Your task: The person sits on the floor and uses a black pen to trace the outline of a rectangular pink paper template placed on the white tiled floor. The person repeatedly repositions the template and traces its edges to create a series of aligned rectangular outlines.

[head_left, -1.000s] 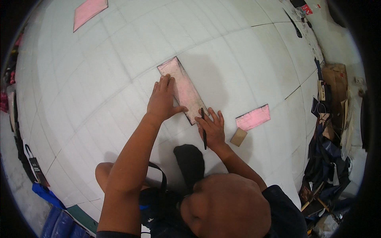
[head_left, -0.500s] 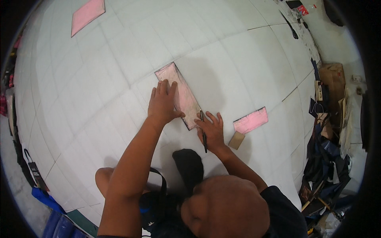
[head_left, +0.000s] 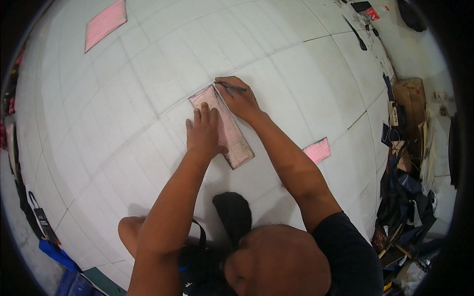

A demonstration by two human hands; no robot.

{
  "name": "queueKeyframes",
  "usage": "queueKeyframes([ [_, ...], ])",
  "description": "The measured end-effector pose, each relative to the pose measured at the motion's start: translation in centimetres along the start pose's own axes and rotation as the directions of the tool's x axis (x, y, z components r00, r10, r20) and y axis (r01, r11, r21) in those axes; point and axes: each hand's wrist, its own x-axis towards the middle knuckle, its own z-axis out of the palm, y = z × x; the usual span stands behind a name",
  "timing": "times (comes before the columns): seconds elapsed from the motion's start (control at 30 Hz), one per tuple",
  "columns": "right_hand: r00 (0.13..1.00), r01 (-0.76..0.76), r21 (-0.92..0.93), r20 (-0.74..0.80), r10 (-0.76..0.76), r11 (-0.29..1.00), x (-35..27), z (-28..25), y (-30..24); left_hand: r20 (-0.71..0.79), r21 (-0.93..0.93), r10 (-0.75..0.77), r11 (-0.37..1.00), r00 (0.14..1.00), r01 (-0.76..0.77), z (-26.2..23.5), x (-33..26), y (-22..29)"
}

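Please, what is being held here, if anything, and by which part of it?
The right hand holds a black pen near its left end; the left hand only rests on the pink strip.

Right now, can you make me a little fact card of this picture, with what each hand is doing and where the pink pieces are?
Left hand: spread on the long pink piece
Right hand: holding a dark pen, one end near the long piece's far right corner
Small pink piece: to the right, partly hidden by the right forearm
Other pink piece: far left, at the upper edge
White surface: underneath, marked with faint lines
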Motion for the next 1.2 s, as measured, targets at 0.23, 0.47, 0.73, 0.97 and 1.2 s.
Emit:
queueKeyframes([
  [0.23,0.996,-0.060,0.108,0.073,0.052,0.992,0.0,0.3,0.1,-0.003,-0.011,0.000,1.000,1.000,0.000,0.0,0.1,0.1],
  [0.47,0.911,0.382,-0.281,0.271,-0.309,0.880,-2.5,-2.6,-0.6,0.047,-0.027,-0.025,0.999,0.999,0.026,-0.4,0.1,0.1],
  [0.73,0.877,0.393,-0.223,0.384,-0.290,0.892,-15.7,-8.7,-0.3,0.064,-0.003,-0.031,0.999,0.997,0.031,-0.4,0.1,0.2],
  [0.97,0.885,0.304,-0.188,0.418,-0.204,0.934,-18.1,-11.1,-2.2,0.096,0.037,-0.041,0.999,0.995,0.037,-0.8,0.1,0.3],
  [1.2,0.996,0.032,-0.022,0.085,-0.030,0.999,-8.5,-5.5,-1.3,0.043,-0.012,-0.034,0.999,0.999,0.035,-0.5,0.1,0.2],
])
